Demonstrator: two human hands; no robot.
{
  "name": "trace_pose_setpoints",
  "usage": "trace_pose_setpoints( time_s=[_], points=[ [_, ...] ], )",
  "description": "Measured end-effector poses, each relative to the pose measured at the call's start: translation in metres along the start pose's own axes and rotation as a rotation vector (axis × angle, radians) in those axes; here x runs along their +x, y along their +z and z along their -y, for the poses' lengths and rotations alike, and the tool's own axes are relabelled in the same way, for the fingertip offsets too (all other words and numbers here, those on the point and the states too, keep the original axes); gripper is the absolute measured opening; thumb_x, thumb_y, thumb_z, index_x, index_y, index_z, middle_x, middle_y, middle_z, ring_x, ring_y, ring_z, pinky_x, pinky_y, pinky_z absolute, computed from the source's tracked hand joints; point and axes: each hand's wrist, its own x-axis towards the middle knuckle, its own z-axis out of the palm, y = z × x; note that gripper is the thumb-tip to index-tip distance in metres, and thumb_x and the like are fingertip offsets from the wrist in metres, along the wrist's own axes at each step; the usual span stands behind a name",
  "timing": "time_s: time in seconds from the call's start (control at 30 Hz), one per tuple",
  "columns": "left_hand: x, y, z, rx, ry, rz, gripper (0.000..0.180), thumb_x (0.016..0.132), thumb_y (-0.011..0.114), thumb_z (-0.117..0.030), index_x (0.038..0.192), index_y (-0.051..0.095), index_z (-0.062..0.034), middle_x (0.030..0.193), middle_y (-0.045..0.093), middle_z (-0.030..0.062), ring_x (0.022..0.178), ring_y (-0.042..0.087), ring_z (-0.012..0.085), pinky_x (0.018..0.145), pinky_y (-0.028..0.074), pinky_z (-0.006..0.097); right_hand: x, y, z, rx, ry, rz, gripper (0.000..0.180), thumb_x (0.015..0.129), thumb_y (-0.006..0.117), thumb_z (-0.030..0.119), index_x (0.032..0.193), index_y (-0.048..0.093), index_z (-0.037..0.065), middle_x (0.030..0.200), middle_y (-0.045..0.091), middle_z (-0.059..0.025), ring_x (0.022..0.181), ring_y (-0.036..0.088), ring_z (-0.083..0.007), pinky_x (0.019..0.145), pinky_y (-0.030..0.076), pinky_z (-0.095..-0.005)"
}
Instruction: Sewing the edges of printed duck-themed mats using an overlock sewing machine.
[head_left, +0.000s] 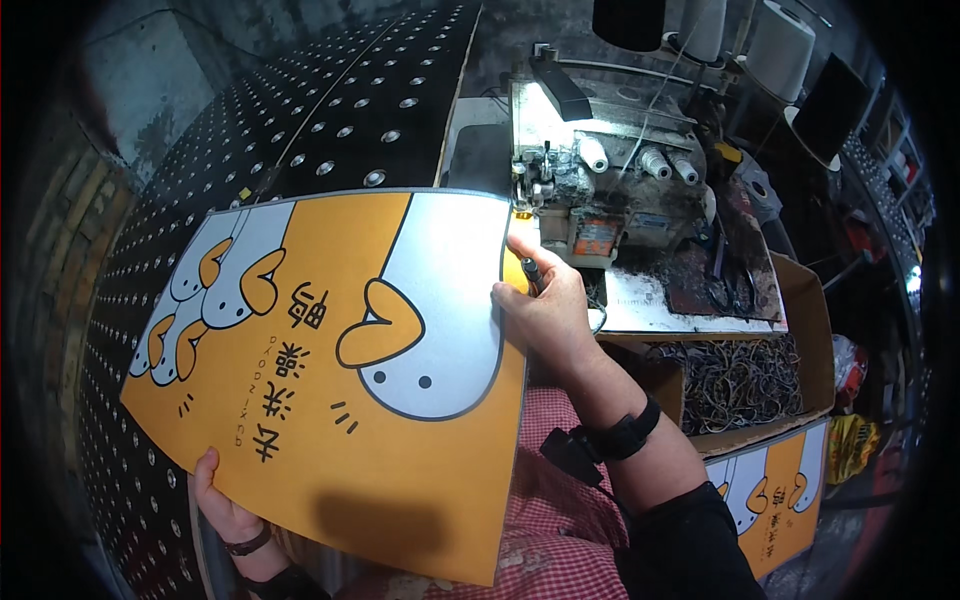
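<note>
A large orange mat (400, 480) with white cartoon ducks and dark characters lies tilted across the middle, its far edge near the sewing machine. At its lower left edge my left hand (226, 510) grips it, thumb on top and fingers hidden beneath. My right hand (555, 310) is closed on the mat's right edge, close to the machine. A small dark rod-like tool (533, 274) sticks out between the fingers of that hand; its kind I cannot make out. Just beyond stands an overlock sewing machine (620, 190), its lamp lit over the needle area.
Black tabletop with metal studs (330, 150) stretches left and away. Thread cones (780, 50) stand behind the machine. To the right, a cardboard box (808, 350) holds tangled trimmings (740, 385). Below it lies another orange duck mat (775, 500). Red checkered cloth (560, 480) covers my lap.
</note>
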Motion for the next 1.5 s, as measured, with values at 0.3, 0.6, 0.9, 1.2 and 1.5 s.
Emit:
trace_pose_setpoints(
  time_s=[0.3,0.6,0.9,1.2,1.5],
  points=[
    [0.030,0.013,0.022,0.047,0.061,0.120,0.041,0.083,0.040,-0.002,0.124,0.035,0.0019,0.120,0.047,0.0149,0.107,0.050,0.0280,0.089,0.044,0.040,-0.010,-0.005,-0.013,0.051,-0.085,-0.092,0.043,0.073,0.062,0.011,0.112,0.053,-0.005,0.096,0.062,-0.0174,0.082,0.061,-0.0151,0.072,0.048,-0.0259],
    [0.089,0.047,0.039,0.093,0.060,0.137,0.040,0.084,0.043,0.000,0.122,0.036,0.0041,0.118,0.048,0.0149,0.105,0.052,0.0264,0.087,0.046,0.036,-0.057,-0.013,-0.004,0.148,0.004,0.011,0.038,0.078,0.060,0.006,0.115,0.054,0.000,0.072,0.058,-0.0011,0.061,0.050,-0.0019,0.057,0.044,-0.0177],
    [0.134,0.099,0.051,0.063,0.024,0.165,0.039,0.083,0.043,0.003,0.121,0.037,0.0040,0.116,0.048,0.0150,0.106,0.051,0.0265,0.088,0.045,0.036,-0.065,-0.014,-0.007,0.290,0.010,-0.031,0.031,0.078,0.061,0.004,0.108,0.057,-0.001,0.069,0.058,-0.0001,0.061,0.052,-0.0023,0.057,0.044,-0.0166],
    [0.180,0.148,0.064,0.081,0.047,0.142,0.039,0.080,0.041,0.008,0.119,0.037,0.0040,0.117,0.047,0.0156,0.108,0.048,0.0289,0.091,0.043,0.038,-0.038,-0.014,-0.008,0.126,-0.145,-0.181,0.007,0.076,0.061,0.005,0.083,0.061,0.002,0.070,0.059,-0.0030,0.061,0.055,-0.0064,0.055,0.044,-0.0197],
    [0.233,0.190,0.084,0.057,0.007,0.076,0.035,0.079,0.042,0.008,0.114,0.041,0.0058,0.114,0.048,0.0174,0.106,0.050,0.0312,0.090,0.043,0.039,0.011,-0.012,-0.017,-0.137,-0.121,-0.335,0.011,0.072,0.060,0.011,0.082,0.062,0.005,0.073,0.062,-0.0122,0.066,0.063,-0.0227,0.058,0.047,-0.0304]
  ],
)
